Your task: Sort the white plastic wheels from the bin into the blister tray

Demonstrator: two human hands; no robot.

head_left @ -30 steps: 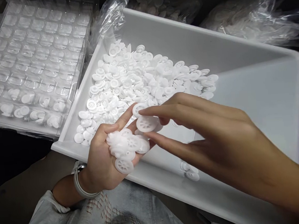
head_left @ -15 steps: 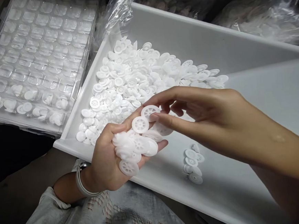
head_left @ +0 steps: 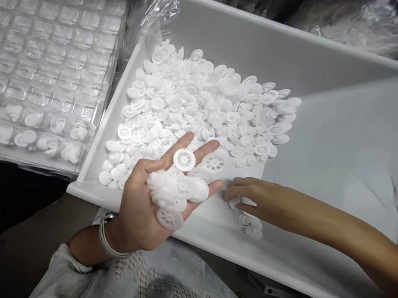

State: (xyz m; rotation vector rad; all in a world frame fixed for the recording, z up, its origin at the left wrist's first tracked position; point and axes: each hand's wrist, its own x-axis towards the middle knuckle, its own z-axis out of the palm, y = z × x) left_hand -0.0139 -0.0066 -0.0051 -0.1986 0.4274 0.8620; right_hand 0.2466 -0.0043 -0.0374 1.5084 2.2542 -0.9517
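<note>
My left hand (head_left: 138,209) is palm up over the near side of the grey-white bin, fingers spread under a handful of white spoked plastic wheels (head_left: 184,187). One wheel (head_left: 184,160) lies near the fingertips, its spokes facing up. Low inside the bin, my right hand (head_left: 261,197) has its fingers curled round a white plastic wheel (head_left: 234,202), which is partly hidden by them. Right beside those fingers lies a small cluster of similar wheels (head_left: 253,231). A large heap of wheels (head_left: 195,101) covers the bin's left part.
The bin (head_left: 340,110) has raised walls. At its left stands a clear compartment tray (head_left: 37,65); the front rows hold white pieces (head_left: 47,143). Clear plastic film (head_left: 160,7) hangs over the bin's back left corner. More plastic bags (head_left: 357,17) lie behind.
My right hand has moved from the wheels in my left palm down to the small cluster on the bin floor. A wheel it touched is gone from the left fingertips.
</note>
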